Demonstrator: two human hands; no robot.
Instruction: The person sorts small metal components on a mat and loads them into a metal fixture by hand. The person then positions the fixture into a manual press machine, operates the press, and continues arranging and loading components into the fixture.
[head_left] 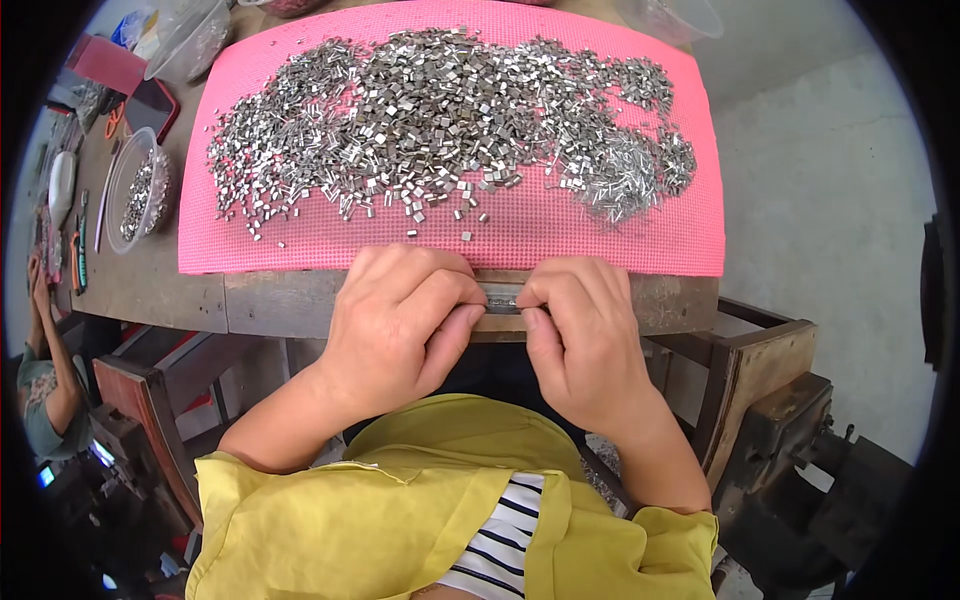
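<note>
At the near edge of the bench, my left hand (405,318) and my right hand (588,335) face each other with their fingers curled in. Thumb and forefinger of each are pinched at opposite ends of a narrow silvery metal piece (502,302). Its ends are hidden by my fingertips, and its exact kind is too small to tell. Just beyond my hands lies a pink mesh mat (330,250). A wide heap of small silvery metal pieces (430,110) covers much of it, with a pile of thin metal pins (625,175) at its right.
A clear plastic tub (140,190) with metal pieces stands left of the mat, near pliers (80,245). Another clear container (190,42) is at the back left. Dark machinery (790,480) stands at lower right. Another person's arm (62,370) shows at far left.
</note>
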